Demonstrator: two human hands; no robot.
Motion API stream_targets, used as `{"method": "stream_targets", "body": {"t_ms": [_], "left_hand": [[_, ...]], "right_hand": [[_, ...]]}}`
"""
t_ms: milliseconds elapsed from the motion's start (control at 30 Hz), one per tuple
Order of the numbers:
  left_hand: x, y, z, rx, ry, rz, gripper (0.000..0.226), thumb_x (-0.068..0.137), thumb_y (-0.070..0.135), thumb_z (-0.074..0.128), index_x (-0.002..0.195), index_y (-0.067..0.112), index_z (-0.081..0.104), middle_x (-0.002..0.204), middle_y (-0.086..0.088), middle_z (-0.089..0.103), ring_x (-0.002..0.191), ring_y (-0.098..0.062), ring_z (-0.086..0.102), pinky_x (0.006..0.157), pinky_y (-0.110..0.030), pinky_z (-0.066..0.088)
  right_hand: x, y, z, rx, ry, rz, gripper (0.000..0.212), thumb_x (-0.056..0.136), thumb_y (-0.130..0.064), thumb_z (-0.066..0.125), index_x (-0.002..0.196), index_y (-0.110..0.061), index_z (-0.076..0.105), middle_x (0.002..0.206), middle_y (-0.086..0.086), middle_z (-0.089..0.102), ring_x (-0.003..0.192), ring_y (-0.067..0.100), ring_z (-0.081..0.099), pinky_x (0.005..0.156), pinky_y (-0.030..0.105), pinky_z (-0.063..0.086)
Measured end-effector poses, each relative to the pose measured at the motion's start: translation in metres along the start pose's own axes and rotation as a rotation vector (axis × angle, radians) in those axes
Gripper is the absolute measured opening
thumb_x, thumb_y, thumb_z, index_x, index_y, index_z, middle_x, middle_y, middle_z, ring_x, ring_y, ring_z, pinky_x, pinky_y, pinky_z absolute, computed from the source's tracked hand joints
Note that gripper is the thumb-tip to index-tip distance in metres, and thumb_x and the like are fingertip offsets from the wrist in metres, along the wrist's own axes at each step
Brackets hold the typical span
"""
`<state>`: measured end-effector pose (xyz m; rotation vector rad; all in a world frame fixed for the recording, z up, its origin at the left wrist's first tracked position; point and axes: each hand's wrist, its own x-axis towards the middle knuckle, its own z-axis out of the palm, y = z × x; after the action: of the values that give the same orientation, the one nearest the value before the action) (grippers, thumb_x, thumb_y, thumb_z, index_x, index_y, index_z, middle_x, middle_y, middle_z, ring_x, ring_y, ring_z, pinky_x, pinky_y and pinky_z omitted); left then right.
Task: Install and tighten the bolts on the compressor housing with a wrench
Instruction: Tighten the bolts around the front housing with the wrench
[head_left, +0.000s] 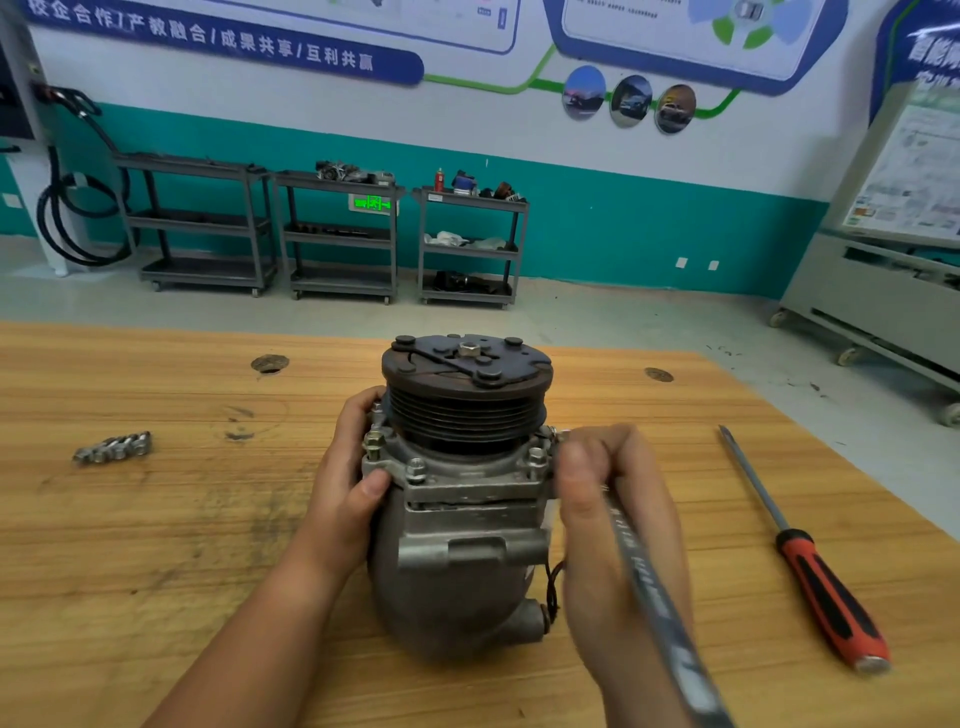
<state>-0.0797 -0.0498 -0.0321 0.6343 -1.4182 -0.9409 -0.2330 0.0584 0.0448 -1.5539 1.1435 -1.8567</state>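
Compressor stood upright mid-table, pulley end up, with the left hand wrapped round the left side of its bolted flange, thumb on the front. The right hand was clamped on the wrench, head end at the flange's right edge; bolt engagement was hidden by fingers. Spare bolts lay far left, and a red-handled screwdriver well right.
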Motion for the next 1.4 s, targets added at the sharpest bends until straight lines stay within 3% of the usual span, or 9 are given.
{"method": "stream_targets", "body": {"t_ms": [100, 233, 500, 767, 900, 1033, 1233, 1300, 1400], "left_hand": [[0.001, 0.0, 0.0, 0.015, -0.001, -0.001, 0.088, 0.06, 0.081, 0.064, 0.126, 0.026, 0.046, 0.121, 0.003, 0.064, 0.117, -0.023, 0.058, 0.097, -0.041, 0.045], [0.001, -0.001, 0.0, 0.001, 0.008, -0.001, 0.09, 0.057, 0.083, 0.064, 0.126, 0.027, 0.046, 0.123, -0.001, 0.061, 0.119, -0.026, 0.056, 0.1, -0.046, 0.042], [0.001, -0.001, 0.0, -0.009, -0.011, -0.005, 0.091, 0.057, 0.081, 0.067, 0.125, 0.024, 0.045, 0.119, 0.005, 0.064, 0.115, -0.021, 0.058, 0.097, -0.039, 0.046], [0.0, 0.001, 0.0, -0.011, -0.002, -0.015, 0.086, 0.061, 0.079, 0.065, 0.126, 0.027, 0.045, 0.119, 0.01, 0.064, 0.115, -0.017, 0.058, 0.096, -0.033, 0.047], [0.0, 0.0, -0.001, -0.01, -0.02, -0.004, 0.087, 0.059, 0.08, 0.066, 0.126, 0.028, 0.046, 0.12, 0.007, 0.064, 0.115, -0.02, 0.058, 0.096, -0.037, 0.046], [0.0, -0.002, -0.003, -0.025, -0.022, -0.003, 0.083, 0.056, 0.083, 0.066, 0.124, 0.037, 0.049, 0.122, 0.003, 0.064, 0.117, -0.024, 0.058, 0.096, -0.044, 0.043], [-0.001, 0.003, 0.0, -0.011, -0.027, -0.009, 0.089, 0.055, 0.085, 0.064, 0.128, 0.036, 0.046, 0.124, 0.003, 0.063, 0.119, -0.023, 0.057, 0.097, -0.043, 0.043], [-0.005, 0.007, 0.0, 0.024, -0.018, -0.031, 0.099, 0.051, 0.087, 0.064, 0.129, 0.03, 0.042, 0.125, 0.0, 0.061, 0.121, -0.023, 0.056, 0.1, -0.045, 0.043], [-0.014, 0.021, 0.001, 0.115, 0.031, -0.054, 0.101, 0.048, 0.092, 0.058, 0.129, 0.037, 0.037, 0.135, 0.007, 0.049, 0.123, -0.002, 0.051, 0.1, -0.027, 0.044]], "right_hand": [[0.011, -0.008, -0.024, 0.476, 0.085, 0.071, 0.038, 0.056, -0.058, 0.069, 0.049, -0.027, 0.049, 0.052, -0.011, 0.047, 0.048, 0.003, 0.038, 0.043, 0.017, 0.029], [0.049, 0.007, -0.051, 0.925, -0.195, 0.303, 0.056, 0.084, -0.065, 0.04, 0.045, -0.024, 0.044, 0.042, -0.009, 0.039, 0.041, 0.006, 0.028, 0.039, 0.017, 0.022], [0.109, 0.061, -0.035, 0.934, -0.595, 0.775, 0.057, 0.081, -0.066, 0.038, 0.046, -0.022, 0.044, 0.043, -0.008, 0.042, 0.04, 0.003, 0.02, 0.031, 0.013, 0.02], [0.131, 0.06, -0.033, 0.779, -0.983, 0.81, 0.047, 0.081, -0.06, 0.052, 0.057, -0.024, 0.031, 0.053, -0.007, 0.029, 0.04, 0.005, 0.02, 0.035, 0.014, 0.019], [0.118, 0.054, -0.039, 0.773, -0.809, 0.774, 0.048, 0.081, -0.06, 0.049, 0.051, -0.025, 0.035, 0.048, -0.01, 0.033, 0.039, 0.004, 0.017, 0.035, 0.012, 0.017], [0.088, 0.038, -0.037, 0.678, -0.378, 0.686, 0.056, 0.084, -0.06, 0.033, 0.041, -0.024, 0.041, 0.044, -0.008, 0.038, 0.036, 0.003, 0.019, 0.036, 0.014, 0.014], [0.027, 0.012, -0.013, 0.158, -0.033, 0.265, 0.058, 0.08, -0.07, 0.037, 0.054, -0.022, 0.055, 0.051, -0.009, 0.046, 0.043, 0.001, 0.038, 0.039, 0.013, 0.031], [0.014, 0.009, -0.006, 0.174, 0.006, 0.158, 0.046, 0.078, -0.053, 0.052, 0.064, -0.009, 0.052, 0.052, -0.009, 0.046, 0.048, 0.004, 0.043, 0.045, 0.014, 0.036], [-0.001, -0.003, -0.011, 0.426, 0.076, -0.048, 0.021, 0.077, -0.022, 0.063, 0.057, -0.021, 0.056, 0.064, -0.006, 0.058, 0.054, 0.005, 0.052, 0.052, 0.018, 0.045]]}}
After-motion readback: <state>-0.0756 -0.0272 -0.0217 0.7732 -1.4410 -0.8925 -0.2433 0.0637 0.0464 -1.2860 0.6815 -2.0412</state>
